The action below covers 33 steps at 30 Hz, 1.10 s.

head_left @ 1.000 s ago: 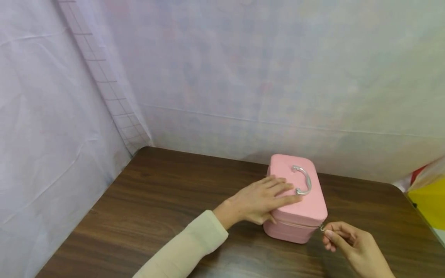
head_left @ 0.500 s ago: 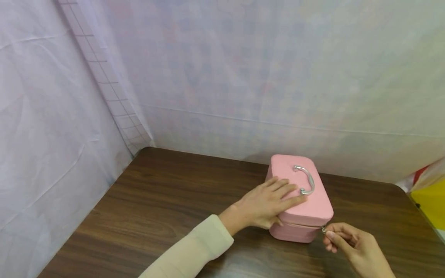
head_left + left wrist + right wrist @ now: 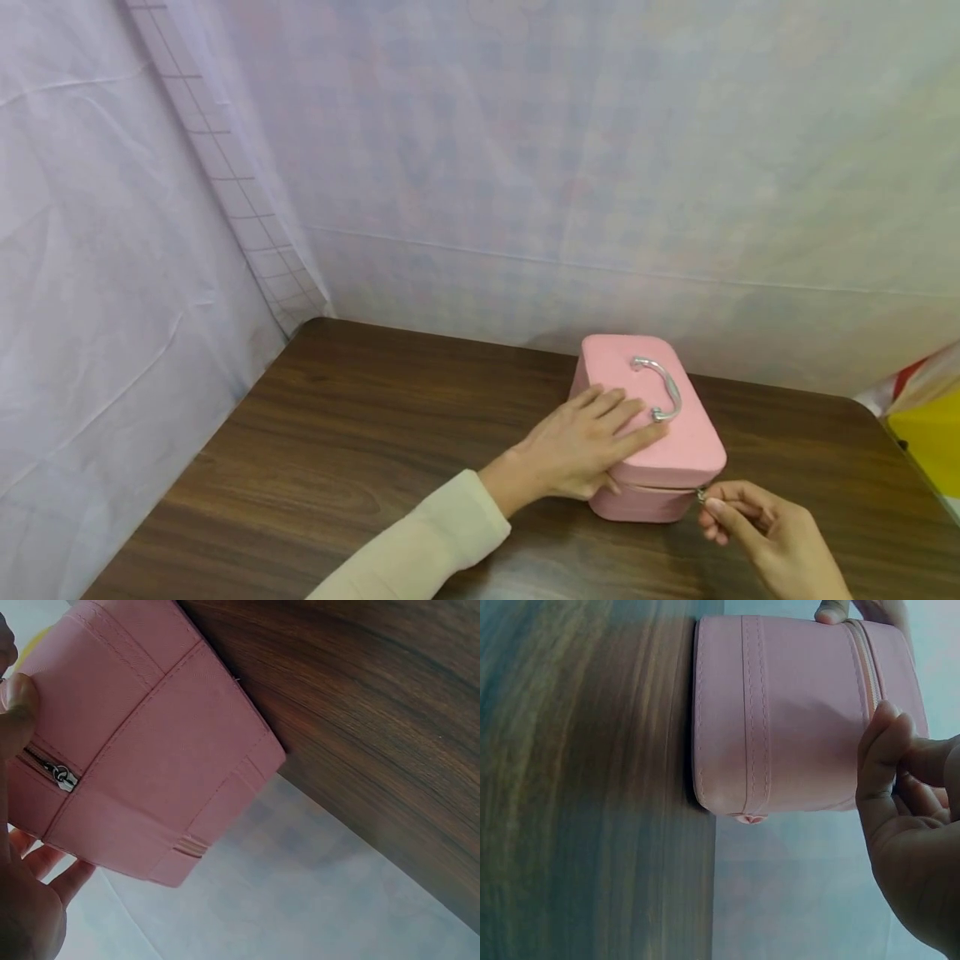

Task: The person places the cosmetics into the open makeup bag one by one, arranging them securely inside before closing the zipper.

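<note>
A pink zip-up case (image 3: 697, 437) with a silver handle (image 3: 670, 387) on its lid stands on the brown wood-grain table. My left hand (image 3: 581, 446) lies over the lid's left side with fingers spread, its thumb down against the case's side. At the front right corner, my right hand (image 3: 772, 529) pinches a small metal zipper pull (image 3: 701, 493) between thumb and forefinger. A band of zipper (image 3: 869, 667) shows beside those fingers in the right wrist view, where they cover the pull. Another zipper pull (image 3: 64, 778) hangs near the left thumb in the left wrist view.
The dark table (image 3: 375, 417) extends left of the case. Behind it hangs a pale patterned cloth (image 3: 525, 208), and a white sheet (image 3: 112, 292) hangs at the left. Something yellow (image 3: 926, 437) stands past the table's right edge.
The case has shifted a little to the right and turned slightly, and my left hand has moved right with it. My right hand stays almost in place, still pinching the zipper pull.
</note>
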Each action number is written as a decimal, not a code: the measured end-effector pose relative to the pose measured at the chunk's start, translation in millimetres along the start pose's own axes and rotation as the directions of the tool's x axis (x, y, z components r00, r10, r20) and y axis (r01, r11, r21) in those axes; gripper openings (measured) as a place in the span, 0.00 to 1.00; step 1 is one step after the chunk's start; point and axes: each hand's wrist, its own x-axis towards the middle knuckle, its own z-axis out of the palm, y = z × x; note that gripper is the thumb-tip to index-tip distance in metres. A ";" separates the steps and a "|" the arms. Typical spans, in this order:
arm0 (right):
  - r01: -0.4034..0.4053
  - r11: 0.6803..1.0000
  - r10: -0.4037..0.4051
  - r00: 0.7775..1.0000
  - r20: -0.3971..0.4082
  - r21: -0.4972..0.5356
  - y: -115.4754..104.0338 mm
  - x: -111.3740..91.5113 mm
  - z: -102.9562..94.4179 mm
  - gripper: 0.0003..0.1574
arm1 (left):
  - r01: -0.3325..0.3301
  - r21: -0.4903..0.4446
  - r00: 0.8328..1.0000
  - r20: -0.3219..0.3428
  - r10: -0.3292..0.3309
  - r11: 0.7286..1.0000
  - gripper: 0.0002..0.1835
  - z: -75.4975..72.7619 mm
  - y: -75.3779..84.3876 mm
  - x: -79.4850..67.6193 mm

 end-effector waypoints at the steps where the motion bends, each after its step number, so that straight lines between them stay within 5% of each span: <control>1: 0.005 1.000 -0.005 1.000 -0.004 0.003 0.0 0.0 0.3 0.04 | 0.003 0.007 1.000 -0.001 -0.003 1.000 0.55 -0.2 0.9 0.6; 11: 0.029 0.999 -0.029 1.000 -0.007 0.028 -1.3 0.1 3.7 0.04 | 0.028 0.076 1.000 0.001 -0.028 0.997 0.56 -1.5 8.6 6.2; 19: 0.060 0.989 -0.067 0.997 0.048 0.136 -3.5 -0.1 13.8 0.06 | 0.029 0.148 0.999 0.014 -0.031 0.989 0.44 -1.7 15.9 10.7; 27: 0.054 0.990 -0.061 0.997 0.047 0.131 -2.5 -2.2 13.8 0.06 | 0.038 0.226 0.999 -0.016 -0.036 0.973 0.41 -0.3 21.6 9.9; 33: 0.044 0.989 -0.051 0.998 0.047 0.141 -4.9 -2.6 14.4 0.06 | 0.031 0.204 0.999 -0.033 -0.025 0.978 0.38 -2.6 21.3 11.7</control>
